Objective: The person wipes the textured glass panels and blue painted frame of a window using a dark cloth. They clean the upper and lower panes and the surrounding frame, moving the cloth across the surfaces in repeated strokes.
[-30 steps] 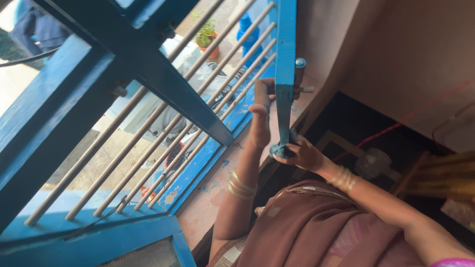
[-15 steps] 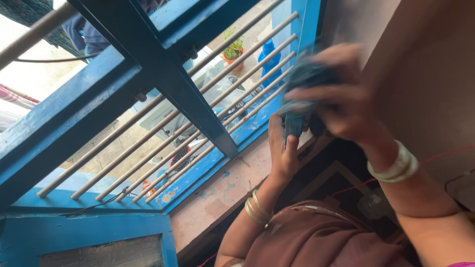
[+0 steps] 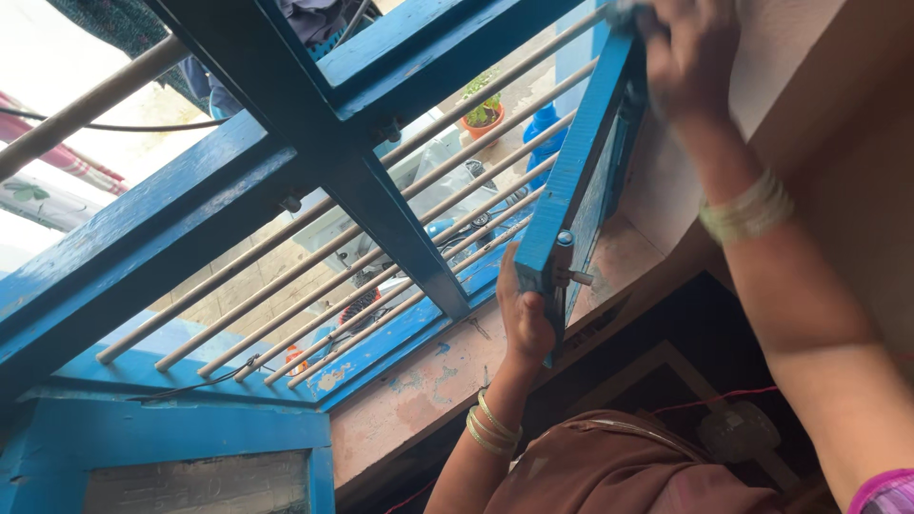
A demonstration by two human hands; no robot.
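We see the fingers of the left hand (image 3: 526,319) wrapped around the lower edge of a blue wooden shutter (image 3: 581,171), the palm pressed to the painted frame just beside a small metal bolt (image 3: 571,276) that juts from its side. The grasp looks firm, and thin gold bangles (image 3: 490,426) circle that wrist. The right hand (image 3: 690,52) reaches to the top corner of the same shutter, its fingers curled over the wood there; something pale shows at the fingertips, but it is too blurred for us to tell what it is. A broad pale bangle (image 3: 747,209) sits on that forearm.

The shutter stands swung inward, between the two hands, close against a beige plastered wall (image 3: 809,105). Just beside it we find the blue window frame (image 3: 314,143), with pale horizontal bars (image 3: 314,286) running across the opening. Beyond the bars a potted plant (image 3: 483,109) in a terracotta pot stands outside. Below the window lies a worn pinkish sill (image 3: 419,400) with chipped blue paint. Brown cloth (image 3: 609,471) fills the bottom of the view.
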